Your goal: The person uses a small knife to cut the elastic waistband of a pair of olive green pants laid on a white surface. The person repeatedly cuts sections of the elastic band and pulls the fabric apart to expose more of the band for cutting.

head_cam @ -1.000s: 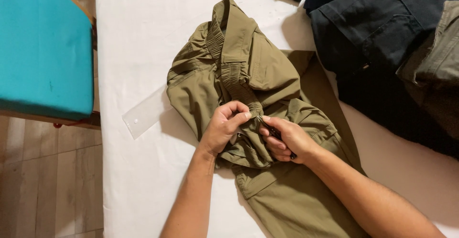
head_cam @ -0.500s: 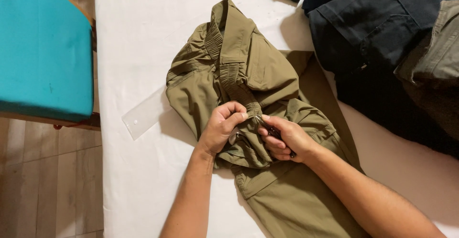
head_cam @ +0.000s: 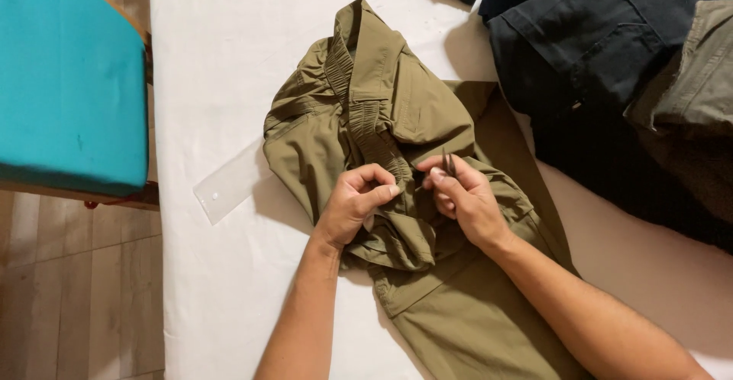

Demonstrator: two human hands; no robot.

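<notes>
the olive-green trousers (head_cam: 397, 120) lie bunched on a white-covered table (head_cam: 221, 59), waistband end toward the far edge, one leg running down toward the near right corner. both hands sit on the crumpled middle of the garment, close together with a narrow gap between them.

left hand (head_cam: 357, 200): curled into a loose fist, knuckles up, fingers gathered on a fold of the olive cloth just below the elastic waistband. it rests directly on the fabric.

right hand (head_cam: 464, 197): fingers bent, thumb and forefinger pinched on a small dark thin tool (head_cam: 448, 164) whose tip stands up just above the fingertips. what kind of tool cannot be told. the heel of this hand rests on the trousers.

the garment extends beyond both hands on all sides, and both forearms cross its lower leg.

surroundings: a clear plastic strip (head_cam: 229, 187) lies flat on the table to the left of the trousers, apart from the hands. dark navy garments (head_cam: 580, 51) are piled at the far right, with a grey-green garment (head_cam: 691, 82) on top of them. a teal cushioned seat (head_cam: 69, 74) stands to the left of the table.
</notes>
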